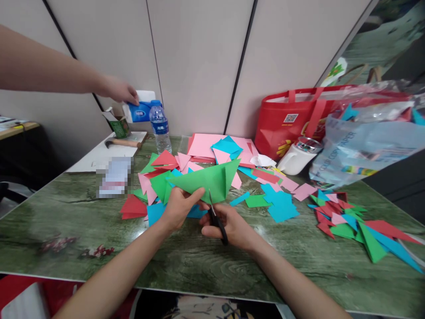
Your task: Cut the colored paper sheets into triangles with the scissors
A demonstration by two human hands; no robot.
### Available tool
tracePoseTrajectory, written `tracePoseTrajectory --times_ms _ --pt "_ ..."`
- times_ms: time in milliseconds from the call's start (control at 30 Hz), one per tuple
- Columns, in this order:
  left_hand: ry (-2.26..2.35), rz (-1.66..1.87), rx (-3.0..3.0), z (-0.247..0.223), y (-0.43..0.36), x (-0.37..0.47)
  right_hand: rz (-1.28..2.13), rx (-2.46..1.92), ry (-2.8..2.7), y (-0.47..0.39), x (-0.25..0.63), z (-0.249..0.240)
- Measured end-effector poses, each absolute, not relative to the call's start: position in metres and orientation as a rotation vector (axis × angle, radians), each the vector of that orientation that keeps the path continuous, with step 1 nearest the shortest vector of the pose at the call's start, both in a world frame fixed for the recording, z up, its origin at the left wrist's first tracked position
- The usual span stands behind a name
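A folded piece of green paper (202, 179) is pinched in my left hand (181, 206), thumb on top, above the middle of the table. My right hand (232, 223) is closed around the black handles of a pair of scissors (218, 225). Their blades point up and touch the lower edge of the green paper. Beneath and behind my hands lie cut pieces of red paper (133, 207), blue paper (281, 206) and pink paper (199, 144). Part of the blade is hidden behind the paper.
Another person's hand (122, 93) reaches in from the left to a tissue pack (139, 112). A water bottle (161, 130), a hammer (122, 142) on a white board (96, 153), a white mug (297, 157), a red bag (275, 122) and a pile of folded paper (345, 221) surround the work area.
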State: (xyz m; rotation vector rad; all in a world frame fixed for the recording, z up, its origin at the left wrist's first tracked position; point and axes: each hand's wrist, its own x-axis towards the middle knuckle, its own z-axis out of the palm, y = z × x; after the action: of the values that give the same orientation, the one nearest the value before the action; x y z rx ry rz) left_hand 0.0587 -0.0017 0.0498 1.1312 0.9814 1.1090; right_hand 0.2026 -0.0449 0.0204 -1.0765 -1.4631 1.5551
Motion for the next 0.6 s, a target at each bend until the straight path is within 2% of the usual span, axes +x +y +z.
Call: tracePoseTrajectory --times_ms 600 --pt "1.127 1.144 1.313 0.0469 -0.0012 0.0565 1.534 -1.029 -1.479 -0.0454 0.1992 0.0244"
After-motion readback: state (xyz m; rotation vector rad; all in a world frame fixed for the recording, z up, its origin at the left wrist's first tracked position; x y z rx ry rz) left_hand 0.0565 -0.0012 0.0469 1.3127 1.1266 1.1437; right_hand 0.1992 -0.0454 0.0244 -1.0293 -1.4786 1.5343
